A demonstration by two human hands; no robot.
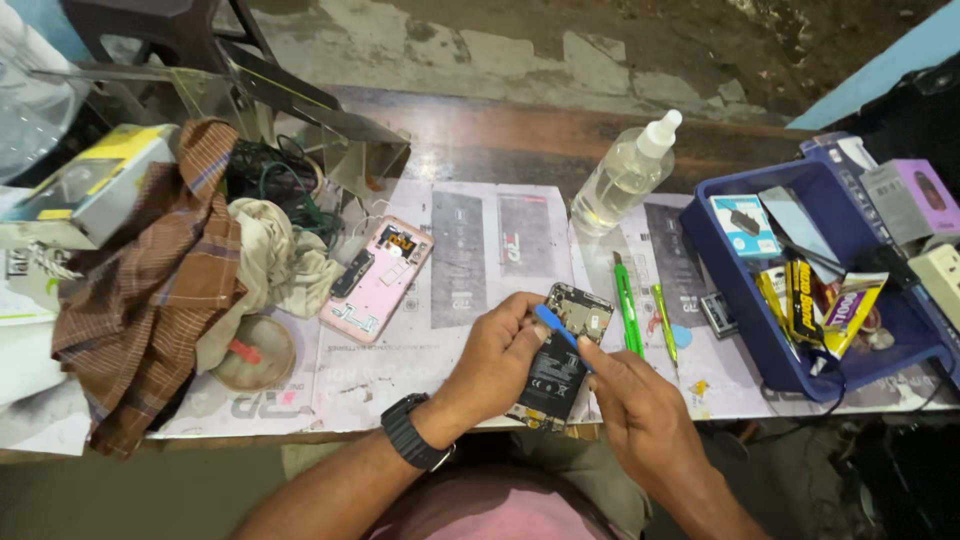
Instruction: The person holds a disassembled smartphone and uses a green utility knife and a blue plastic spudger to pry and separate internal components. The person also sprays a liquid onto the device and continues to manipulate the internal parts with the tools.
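The person's left hand (497, 352) grips an opened phone (561, 352) at lower centre of the frame, just above the near edge of the desk (470, 140), its fingers clamped around the phone's left side. The phone's back cover is already off: the black battery and the circuit board at its top end lie bare. The right hand (632, 410) holds a small blue pry tool (556, 327), fingers closed on it, with the tip laid across the upper end of the battery. Judging from that, the opening is done and the battery appears yet to be lifted; it sits flat in its bay.

A second phone, a pink one (378, 278), lies open left of centre beside a checked cloth (150, 290). A green tool (627, 312) lies right of the hands, a clear spray bottle (626, 178) above it, and a blue tray (790, 330) of small packets at the right.

Whether the tool's tip is under the battery or only on top cannot be told. The phone's lower end is hidden behind the right hand's fingers, and the tray's contents are too cluttered to sort out.
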